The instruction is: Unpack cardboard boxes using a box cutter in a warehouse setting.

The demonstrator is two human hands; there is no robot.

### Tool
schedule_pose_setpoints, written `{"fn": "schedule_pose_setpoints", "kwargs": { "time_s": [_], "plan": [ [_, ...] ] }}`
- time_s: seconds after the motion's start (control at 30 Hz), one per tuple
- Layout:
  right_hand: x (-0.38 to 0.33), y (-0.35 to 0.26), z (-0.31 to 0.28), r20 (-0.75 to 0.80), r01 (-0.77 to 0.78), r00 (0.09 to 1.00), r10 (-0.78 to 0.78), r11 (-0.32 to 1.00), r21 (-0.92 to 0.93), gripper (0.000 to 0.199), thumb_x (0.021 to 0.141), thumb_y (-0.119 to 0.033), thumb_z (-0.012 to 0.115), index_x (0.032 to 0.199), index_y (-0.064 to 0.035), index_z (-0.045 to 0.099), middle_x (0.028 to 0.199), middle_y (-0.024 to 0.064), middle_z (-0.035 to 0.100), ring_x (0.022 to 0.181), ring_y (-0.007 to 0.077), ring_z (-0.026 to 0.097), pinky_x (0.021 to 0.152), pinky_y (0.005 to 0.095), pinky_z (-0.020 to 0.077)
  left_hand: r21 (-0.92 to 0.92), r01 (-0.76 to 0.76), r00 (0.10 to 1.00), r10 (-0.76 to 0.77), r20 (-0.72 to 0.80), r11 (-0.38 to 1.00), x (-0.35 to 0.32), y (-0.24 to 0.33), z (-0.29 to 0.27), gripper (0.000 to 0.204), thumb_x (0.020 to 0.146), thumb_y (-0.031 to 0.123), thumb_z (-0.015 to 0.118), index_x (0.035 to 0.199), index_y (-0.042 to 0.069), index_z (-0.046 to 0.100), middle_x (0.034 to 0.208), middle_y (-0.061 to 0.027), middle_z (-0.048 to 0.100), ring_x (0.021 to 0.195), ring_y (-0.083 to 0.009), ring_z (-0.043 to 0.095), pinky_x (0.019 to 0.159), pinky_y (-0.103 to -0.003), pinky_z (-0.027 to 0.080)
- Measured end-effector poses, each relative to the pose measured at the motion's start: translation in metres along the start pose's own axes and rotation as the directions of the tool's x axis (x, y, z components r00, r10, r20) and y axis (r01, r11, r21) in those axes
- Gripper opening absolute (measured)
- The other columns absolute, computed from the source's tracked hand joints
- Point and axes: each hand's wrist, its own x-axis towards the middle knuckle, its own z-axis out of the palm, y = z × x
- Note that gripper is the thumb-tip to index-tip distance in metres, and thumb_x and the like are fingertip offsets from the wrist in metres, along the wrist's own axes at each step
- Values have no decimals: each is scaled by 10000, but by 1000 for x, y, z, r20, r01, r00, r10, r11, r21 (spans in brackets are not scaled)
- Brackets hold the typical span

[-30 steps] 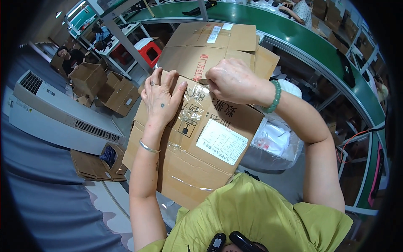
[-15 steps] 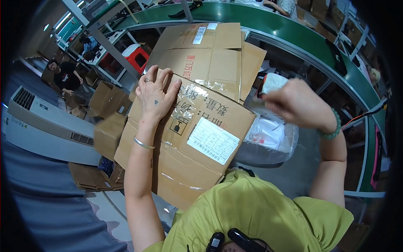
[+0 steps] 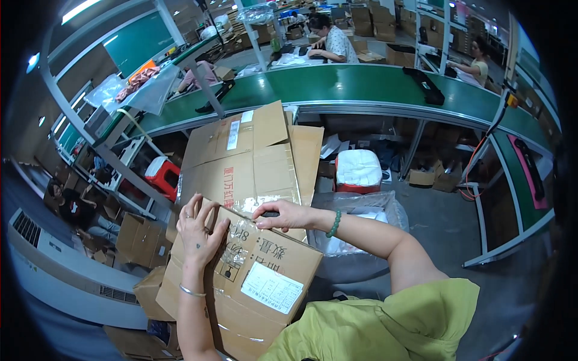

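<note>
Cardboard box (image 3: 259, 283), brown and taped, is tilted against the person's lap, a white rectangular label (image 3: 272, 287) stuck on its near face. The left hand (image 3: 198, 231) is pressed flat and open on its top edge; the right hand (image 3: 283, 215) is pinched on the tape at that edge. Behind it, flattened cartons (image 3: 247, 156) with a narrow white label are leaned beside a green conveyor (image 3: 361, 84).
</note>
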Motion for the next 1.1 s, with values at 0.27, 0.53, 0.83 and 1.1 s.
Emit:
{"fn": "schedule_pose_setpoints", "kwargs": {
  "time_s": [0.27,0.53,0.83,1.1],
  "plan": [
    [0,-24,-16,37,86,996,-84,995,-59,604,732,-429,627,1167,-46,460,969,78,533,846,127,516,565,257,493,22,-36,999,36,-13,999,4,-4,3,377,674,354,634,1010,186,612,1198,-92,418,1131,-284,357,932,-440,248],
    [59,-37,-19,54,135,988,-148,621,-772,317,656,-182,587,916,-3,606,785,188,619,776,305,604,694,373,472,25,-50,997,48,67,998,19,9,3,400,658,369,622,1009,181,589,1174,-88,425,1137,-298,334,934,-461,232],
    [70,-127,-27,-248,289,661,-709,545,-787,165,655,-131,589,669,33,578,650,226,576,632,349,599,559,397,478,323,-433,884,466,-29,842,39,124,-82,286,722,254,586,897,33,535,957,-127,537,1005,-289,454,917,-433,292],
    [76,-98,-11,-442,197,559,-702,630,-751,261,632,-156,499,658,104,498,738,288,528,744,429,526,695,455,429,644,-94,972,210,-105,759,40,88,-27,330,652,168,637,924,31,507,1214,-153,433,1100,-279,422,887,-446,325]
  ]
}}
